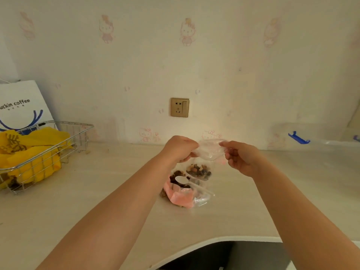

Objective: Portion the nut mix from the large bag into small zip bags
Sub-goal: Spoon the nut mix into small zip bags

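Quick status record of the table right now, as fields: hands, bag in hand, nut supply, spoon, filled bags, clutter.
left hand: pinches left edge of small zip bag
right hand: pinches its right edge
small zip bag: clear, held above the table, looks empty
large bag: pink, open, lying on table, nut mix showing
spoon: white, resting in the large bag
filled bag: one clear bag with mix, beside the large bag
wire basket: far left, yellow bag inside

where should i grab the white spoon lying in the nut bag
Judging by its pose, take the white spoon by its handle, which runs toward the lower right across the large bag. Come from the right, above; the bowl rests on the nuts.
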